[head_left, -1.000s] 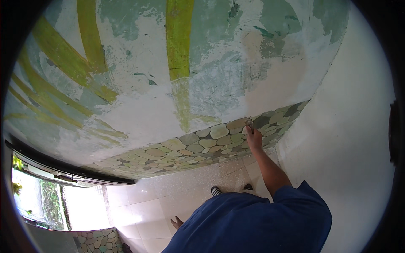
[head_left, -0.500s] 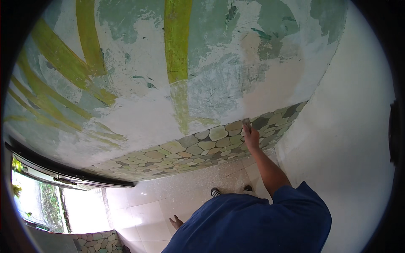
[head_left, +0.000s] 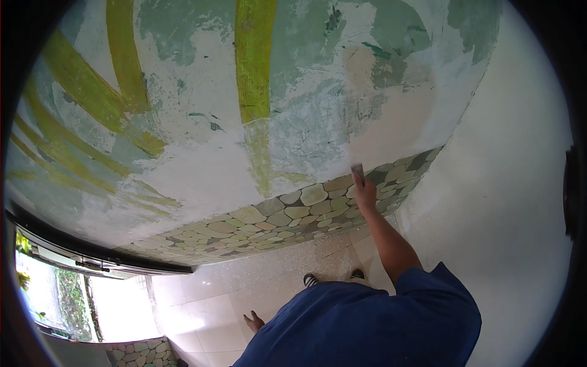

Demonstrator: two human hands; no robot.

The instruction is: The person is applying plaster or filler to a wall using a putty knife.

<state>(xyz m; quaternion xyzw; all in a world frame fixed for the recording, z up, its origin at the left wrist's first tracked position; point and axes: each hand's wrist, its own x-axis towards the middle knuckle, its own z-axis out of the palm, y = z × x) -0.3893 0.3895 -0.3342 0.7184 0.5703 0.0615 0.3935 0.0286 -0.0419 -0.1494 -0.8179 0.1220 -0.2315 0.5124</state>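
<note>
My right hand point(head_left: 365, 194) is closed around a small scraper point(head_left: 358, 171) with a flat, greyish blade. Its blade end points up at the painted wall point(head_left: 391, 134), close to the lower edge of a pale pinkish patch and just above the stone band. Whether the blade touches the wall I cannot tell. Down by my side, my left hand point(head_left: 254, 322) hangs over the floor with its fingers apart, holding nothing.
A band of rounded stones point(head_left: 281, 219) runs along the wall's foot. Yellow-green stripes point(head_left: 254, 61) and worn green paint cover the wall. A plain white wall point(head_left: 489, 202) meets it at right. Pale floor tiles point(head_left: 214, 309) lie below; a bright doorway point(head_left: 119, 306) is at lower left.
My right hand has turned and risen slightly, bringing the scraper from the top of the stone band up against the painted area. My left hand stays low with little change.
</note>
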